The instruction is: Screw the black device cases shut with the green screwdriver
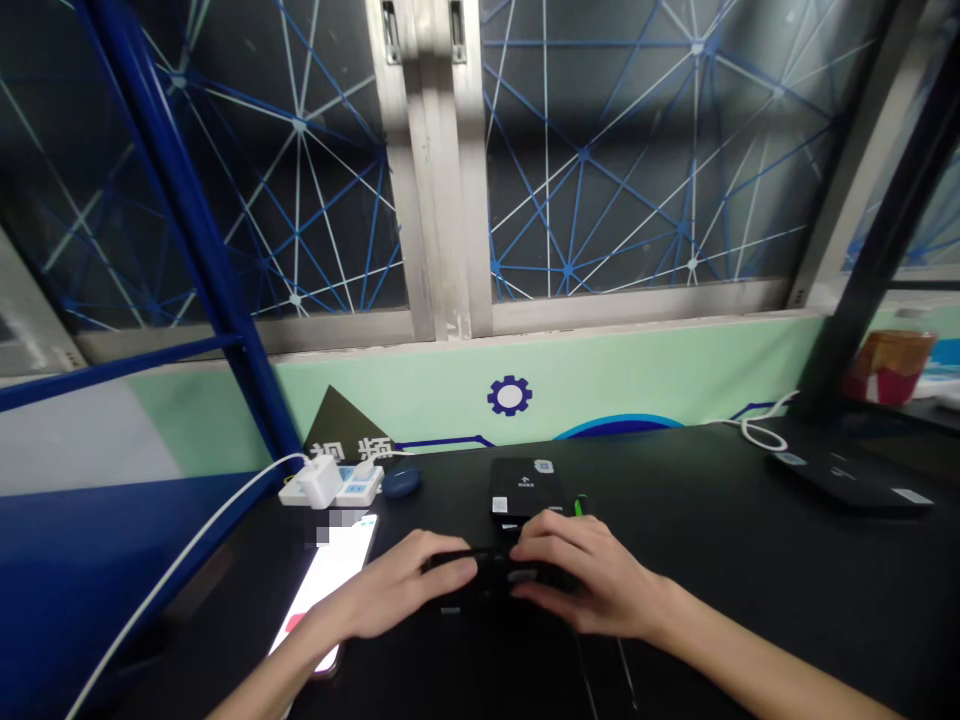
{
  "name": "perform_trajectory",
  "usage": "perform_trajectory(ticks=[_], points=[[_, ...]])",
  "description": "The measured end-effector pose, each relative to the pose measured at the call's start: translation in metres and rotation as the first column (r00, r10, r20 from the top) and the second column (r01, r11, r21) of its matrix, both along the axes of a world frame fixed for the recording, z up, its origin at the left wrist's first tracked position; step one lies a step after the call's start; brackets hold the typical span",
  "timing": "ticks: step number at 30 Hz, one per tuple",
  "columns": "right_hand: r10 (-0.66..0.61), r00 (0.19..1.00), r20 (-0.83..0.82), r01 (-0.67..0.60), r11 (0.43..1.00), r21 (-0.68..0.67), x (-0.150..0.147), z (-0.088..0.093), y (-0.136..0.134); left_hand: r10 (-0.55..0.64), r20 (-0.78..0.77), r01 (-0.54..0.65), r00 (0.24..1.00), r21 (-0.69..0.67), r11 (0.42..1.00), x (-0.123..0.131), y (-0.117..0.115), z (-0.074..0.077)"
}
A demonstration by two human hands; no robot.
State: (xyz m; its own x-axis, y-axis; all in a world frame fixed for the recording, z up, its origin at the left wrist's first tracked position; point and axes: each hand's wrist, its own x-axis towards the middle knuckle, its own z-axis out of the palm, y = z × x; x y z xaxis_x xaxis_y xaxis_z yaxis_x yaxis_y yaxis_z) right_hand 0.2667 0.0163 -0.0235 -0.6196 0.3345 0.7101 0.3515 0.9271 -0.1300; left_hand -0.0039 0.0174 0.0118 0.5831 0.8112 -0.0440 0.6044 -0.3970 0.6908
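Both my hands are on a small dark object [491, 568] in front of me; its kind is hard to make out against the black tabletop. My left hand [409, 585] grips its left end, thumb and fingers closed. On its right end, my right hand [589, 570] pinches with bent fingers. Just behind it lies a flat black box [527, 487] with white labels. A green-tipped thing [580, 505] pokes up behind my right hand, mostly hidden. Two thin metal shafts [627, 672] stick out below that hand.
A lit phone [334, 575] lies left of my left hand. Behind it are a white power strip [360, 487] with a plugged-in charger [321, 482] and a dark blue mouse [401, 482]. Another flat black device [851, 480] and a white cable [761, 432] lie at right.
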Motion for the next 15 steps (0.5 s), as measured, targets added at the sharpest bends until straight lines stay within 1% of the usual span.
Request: perform_trajectory(ticks=[2,4,8,11,15], points=[[0.005,1.000,0.019,-0.005,0.999,0.032,0.000,0.003,0.000,-0.080,-0.032,0.079,0.996,-0.039,0.996,-0.001,0.000,0.004],[0.012,0.999,0.045,-0.014,0.999,0.048,0.000,0.005,-0.002,-0.121,-0.057,0.118,0.991,-0.047,0.992,-0.001,0.000,0.007],[0.034,0.992,0.119,-0.042,0.997,0.062,0.000,0.008,-0.007,-0.144,-0.076,0.145,0.987,0.014,0.989,0.000,0.002,0.004],[0.055,0.981,0.185,-0.056,0.998,-0.001,-0.001,0.006,-0.007,-0.148,-0.087,0.155,0.985,0.082,0.985,0.002,0.003,-0.001],[0.054,0.953,0.299,-0.021,0.993,-0.114,-0.004,0.001,-0.004,-0.179,-0.127,0.196,0.976,0.136,0.971,0.005,0.002,-0.004]])
